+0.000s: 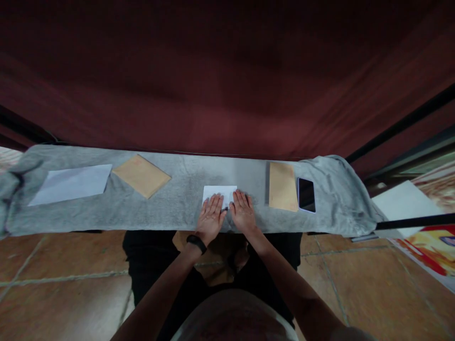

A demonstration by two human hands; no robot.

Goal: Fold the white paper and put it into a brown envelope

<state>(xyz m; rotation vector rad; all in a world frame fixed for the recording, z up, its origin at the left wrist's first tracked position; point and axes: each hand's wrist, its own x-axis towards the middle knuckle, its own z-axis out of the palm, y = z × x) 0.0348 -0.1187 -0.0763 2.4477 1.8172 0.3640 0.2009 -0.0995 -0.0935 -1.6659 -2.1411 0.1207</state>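
A small folded white paper (pixel 219 192) lies on the grey cloth (pixel 185 208) in front of me. My left hand (pixel 210 219) rests flat on its near left part, fingers stretched out, with a black band on the wrist. Beside it, my right hand (pixel 243 213) presses flat on the paper's right side, fingers together and extended. The near half of the paper is hidden under both palms.
A brown envelope (pixel 283 185) and a black phone (pixel 306 194) lie to the right. Another brown envelope (pixel 141 175) and a white sheet (pixel 72 183) lie to the left. A dark red curtain (pixel 227 76) hangs behind. Tiled floor (pixel 53 279) lies below.
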